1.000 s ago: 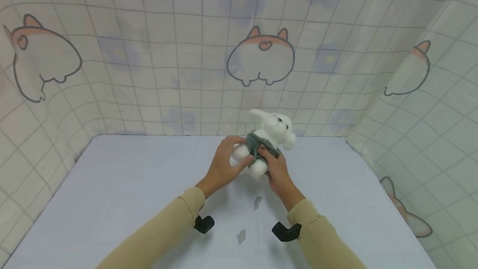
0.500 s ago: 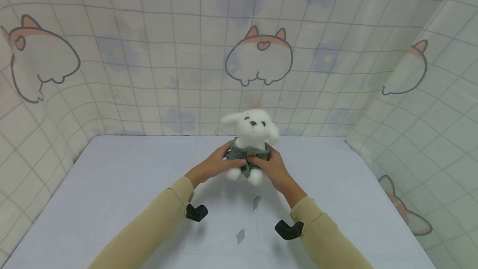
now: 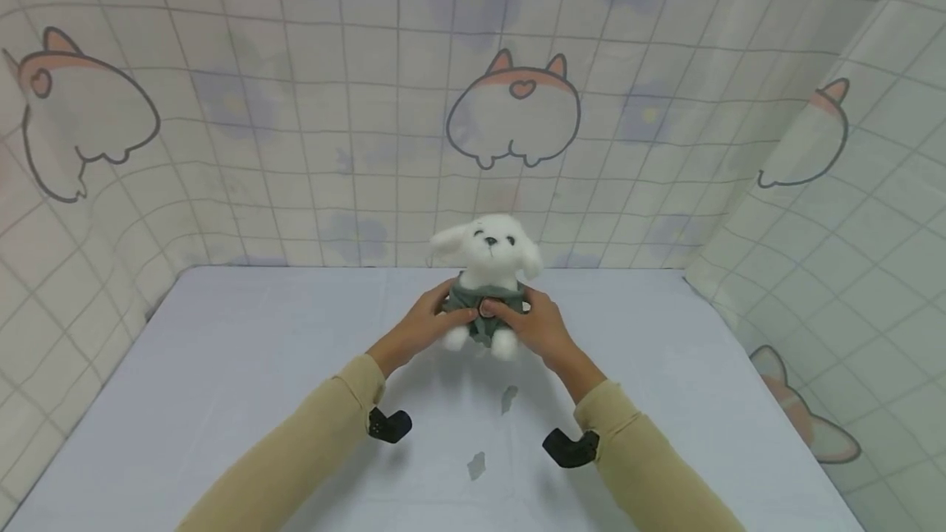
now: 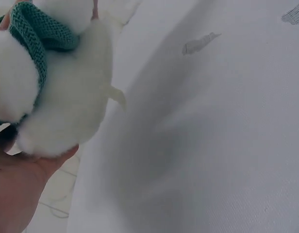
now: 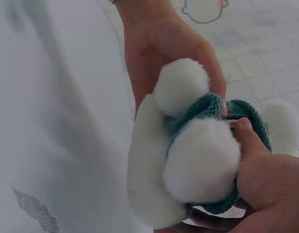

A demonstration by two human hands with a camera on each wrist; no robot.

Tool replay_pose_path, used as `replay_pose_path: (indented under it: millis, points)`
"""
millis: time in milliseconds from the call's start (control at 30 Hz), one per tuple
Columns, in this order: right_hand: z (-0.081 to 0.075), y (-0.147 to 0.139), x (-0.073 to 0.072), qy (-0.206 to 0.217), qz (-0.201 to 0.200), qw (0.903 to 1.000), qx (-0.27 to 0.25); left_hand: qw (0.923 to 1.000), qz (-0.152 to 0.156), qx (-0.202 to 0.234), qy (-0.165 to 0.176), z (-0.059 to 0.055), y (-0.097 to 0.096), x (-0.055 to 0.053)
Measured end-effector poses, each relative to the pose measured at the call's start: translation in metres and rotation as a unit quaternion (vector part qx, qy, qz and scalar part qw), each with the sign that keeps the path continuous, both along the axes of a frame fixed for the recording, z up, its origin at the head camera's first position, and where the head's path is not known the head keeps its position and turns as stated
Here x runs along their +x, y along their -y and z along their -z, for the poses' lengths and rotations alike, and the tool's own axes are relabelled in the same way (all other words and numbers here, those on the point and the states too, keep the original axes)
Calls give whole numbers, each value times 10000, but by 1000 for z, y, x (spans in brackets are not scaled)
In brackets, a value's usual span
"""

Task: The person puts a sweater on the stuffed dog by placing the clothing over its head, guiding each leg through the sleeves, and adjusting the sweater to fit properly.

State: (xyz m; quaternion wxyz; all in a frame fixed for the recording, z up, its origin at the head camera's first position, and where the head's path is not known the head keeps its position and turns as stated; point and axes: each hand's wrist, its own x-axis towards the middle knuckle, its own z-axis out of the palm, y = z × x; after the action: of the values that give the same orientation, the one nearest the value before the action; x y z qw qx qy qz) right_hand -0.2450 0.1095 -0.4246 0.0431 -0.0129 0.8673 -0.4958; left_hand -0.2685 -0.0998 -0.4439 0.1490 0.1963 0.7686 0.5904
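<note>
A white plush dog (image 3: 491, 257) in a green knitted garment (image 3: 473, 298) is held upright above the far part of the table, facing the head camera. My left hand (image 3: 420, 327) grips its body from the left, thumb across the front. From the other side my right hand (image 3: 547, 331) grips it too, its thumb on the garment's front near a small round patch. In the left wrist view the underside of the plush dog (image 4: 72, 97) shows, with a small tag hanging off it. The right wrist view shows its round white feet (image 5: 203, 160). The fingers behind the body are mostly hidden.
The white table (image 3: 281, 351) has two small grey patches (image 3: 476, 466) near its middle. A grid-patterned curtain (image 3: 296, 146) with corgi drawings hangs behind and along both sides. Black wrist devices (image 3: 571, 448) sit at both beige sleeves.
The plush dog has swung from a rightward tilt to upright, facing forward, and moved left. My left hand has moved from its lower body to its side. Over the last half second little shifts.
</note>
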Motion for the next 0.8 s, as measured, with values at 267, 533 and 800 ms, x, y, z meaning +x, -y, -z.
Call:
replay_pose_path:
  millis: [267, 533, 800]
  points:
    - [0, -5, 0, -152, -602, 9975, -324, 9996, -155, 36, -252, 5, 0, -4]
    - [17, -6, -12, -309, -502, 9953, -762, 9943, -378, -601, -791, 12, 3, -12]
    - [29, 1, -25, -475, -190, 9972, -548, 9911, -649, -877, -768, 16, 5, -21]
